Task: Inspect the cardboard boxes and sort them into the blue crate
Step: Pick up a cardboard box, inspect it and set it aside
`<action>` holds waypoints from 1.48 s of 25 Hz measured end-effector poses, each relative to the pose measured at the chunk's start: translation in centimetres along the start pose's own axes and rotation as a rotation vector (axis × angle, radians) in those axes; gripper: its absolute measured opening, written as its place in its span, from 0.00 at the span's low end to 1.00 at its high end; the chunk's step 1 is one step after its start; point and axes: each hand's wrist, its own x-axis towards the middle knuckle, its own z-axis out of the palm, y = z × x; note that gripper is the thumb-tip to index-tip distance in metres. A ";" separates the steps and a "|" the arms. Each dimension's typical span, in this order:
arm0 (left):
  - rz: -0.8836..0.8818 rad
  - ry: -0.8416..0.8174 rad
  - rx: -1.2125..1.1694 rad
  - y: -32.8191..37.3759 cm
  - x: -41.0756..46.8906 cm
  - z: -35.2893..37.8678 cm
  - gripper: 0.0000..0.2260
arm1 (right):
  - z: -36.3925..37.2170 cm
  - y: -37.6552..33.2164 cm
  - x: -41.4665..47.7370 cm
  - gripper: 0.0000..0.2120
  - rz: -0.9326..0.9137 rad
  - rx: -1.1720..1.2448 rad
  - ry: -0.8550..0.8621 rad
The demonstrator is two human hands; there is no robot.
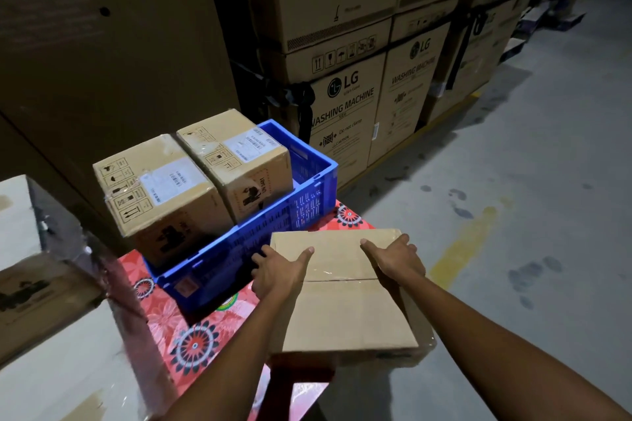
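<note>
Both hands hold one box (342, 304) by its sides, thumbs on top. The left hand (278, 272) is on the left side and the right hand (398, 261) on the right. The box is at the table's (191, 328) near right edge, long way pointing away. The crate (304, 210) is just ahead and left, closer to the left hand. Two boxes (160, 195) fill its left part, and the right end looks free.

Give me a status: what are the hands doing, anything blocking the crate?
Left hand and right hand both grip the plain box, thumbs on top. Box beside the blue crate, not in yet. Two labelled boxes fill most of it; far end free.
</note>
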 end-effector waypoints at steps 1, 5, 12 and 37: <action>0.011 0.010 0.006 0.2 0.2 0.3 0.46 | 0.2 -0.1 0.4 0.53 0.007 -0.009 0.015; 0.031 0.054 0.004 0.9 1.0 1.0 0.43 | 1.0 -0.1 2.0 0.52 -0.008 -0.035 0.066; 0.060 0.126 -0.042 1.6 0.3 1.3 0.40 | 0.5 0.3 2.6 0.51 -0.093 -0.065 0.080; 0.281 -0.210 -0.540 -6.7 -1.3 -6.8 0.43 | -1.0 3.8 -13.4 0.28 -0.106 0.483 0.303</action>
